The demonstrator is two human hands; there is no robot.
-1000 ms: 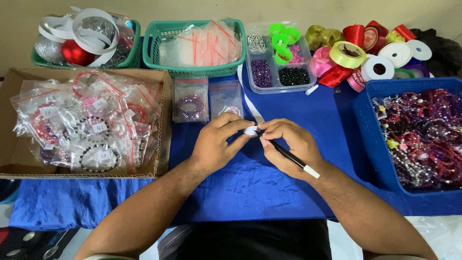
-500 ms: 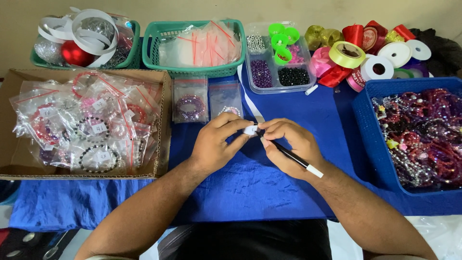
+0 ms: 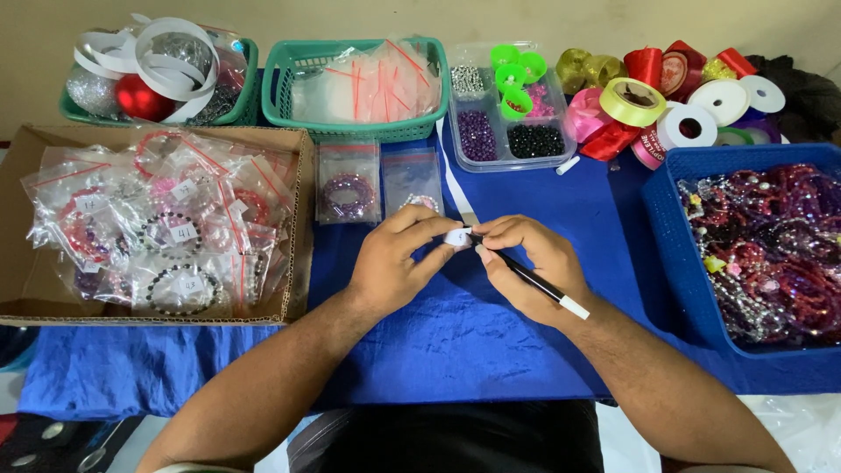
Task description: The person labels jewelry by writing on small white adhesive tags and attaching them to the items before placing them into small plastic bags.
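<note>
A small white tag (image 3: 456, 236) sits at the middle of the blue cloth (image 3: 455, 342), pinched between the fingertips of the left hand (image 3: 394, 263). The left hand is curled narrow around it, thumb and forefinger closed on the tag's left edge. The right hand (image 3: 526, 267) meets it from the other side, closed on a black pen (image 3: 530, 278) with a white end; the pen's tip touches the tag or comes just short of it, though the fingers hide the exact spot. The pen slants down and to the right, its white end clear of the wrist.

Just beyond the hands lie two small clear bags (image 3: 378, 181) side by side on the cloth, the left one holding a purple bracelet, the right one partly hidden by the left hand. To the left stands a cardboard box (image 3: 298, 219) filled with bagged bracelets carrying small numbered labels. To the right is a blue basket (image 3: 666, 228) heaped with red and purple bead strings.

Along the far edge, a green basket (image 3: 298, 79) holds empty clear bags with red strips, a clear divided tray (image 3: 491, 162) holds purple, black and silver beads and green cups, and rolls of ribbon (image 3: 674, 105) in red, yellow and white lie near the tray. A second green basket (image 3: 88, 109) at the far left holds white ribbon and a red bauble.
</note>
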